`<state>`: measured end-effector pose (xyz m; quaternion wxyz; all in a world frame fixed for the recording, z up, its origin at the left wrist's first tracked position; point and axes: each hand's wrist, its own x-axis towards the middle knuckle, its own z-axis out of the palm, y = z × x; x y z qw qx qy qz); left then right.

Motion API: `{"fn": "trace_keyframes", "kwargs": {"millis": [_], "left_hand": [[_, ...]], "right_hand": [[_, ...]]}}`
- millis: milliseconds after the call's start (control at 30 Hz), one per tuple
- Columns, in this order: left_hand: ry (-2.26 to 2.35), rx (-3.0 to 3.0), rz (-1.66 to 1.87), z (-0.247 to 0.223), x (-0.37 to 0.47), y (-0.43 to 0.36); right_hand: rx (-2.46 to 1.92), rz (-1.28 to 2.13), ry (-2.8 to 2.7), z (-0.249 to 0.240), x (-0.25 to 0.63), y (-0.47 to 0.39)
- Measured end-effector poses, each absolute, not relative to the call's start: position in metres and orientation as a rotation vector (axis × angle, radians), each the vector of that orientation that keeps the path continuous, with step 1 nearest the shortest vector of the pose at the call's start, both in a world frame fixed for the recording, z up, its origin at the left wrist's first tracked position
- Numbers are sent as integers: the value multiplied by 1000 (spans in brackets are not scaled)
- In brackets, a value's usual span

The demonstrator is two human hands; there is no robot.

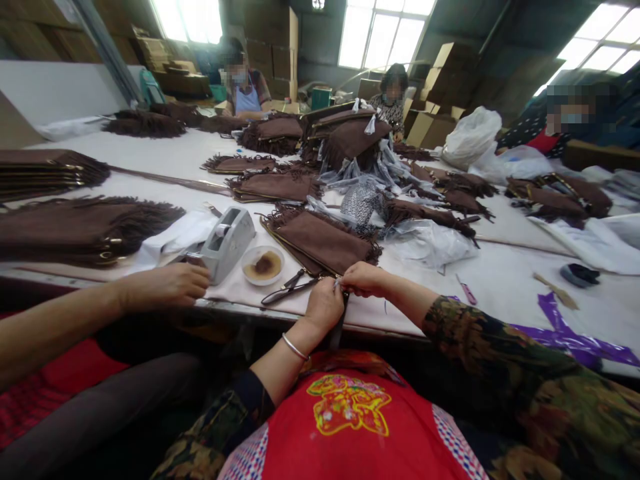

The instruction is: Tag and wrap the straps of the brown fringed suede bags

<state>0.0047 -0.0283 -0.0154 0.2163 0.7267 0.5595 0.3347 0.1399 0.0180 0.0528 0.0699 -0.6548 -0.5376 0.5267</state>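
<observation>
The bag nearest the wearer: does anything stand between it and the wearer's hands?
Nothing visible does: the left hand and right hand meet at the near edge of the bag. The bowl sits to their left, out of the way.

Pale tbl (505, 283), brn fringed bags (325, 237), tape disp. (229, 243), sm. dish (260, 281)

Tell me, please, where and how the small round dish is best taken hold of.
Probably by the outer rim of the dish, coming from the near edge of the table. It is round, shallow and open, with brown stuff inside, so keep it level. The tape dispenser stands close on its left; the bag lies to its right.
</observation>
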Motion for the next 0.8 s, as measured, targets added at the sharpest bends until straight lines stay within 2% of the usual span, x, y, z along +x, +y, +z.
{"fn": "trace_keyframes", "kwargs": {"millis": [333,467,567,800], "left_hand": [[1580,1990,848,-16,7,-29],[1598,1985,823,-16,8,-30],[1605,1992,811,-14,8,-31],[1619,2055,666,-8,0,-24]], "right_hand": [[-2069,1790,-1304,43,136,27],[-2094,1708,-1286,39,133,24],[-2036,1649,-1325,38,134,19],[-1791,1748,-1309,39,153,3]]}}
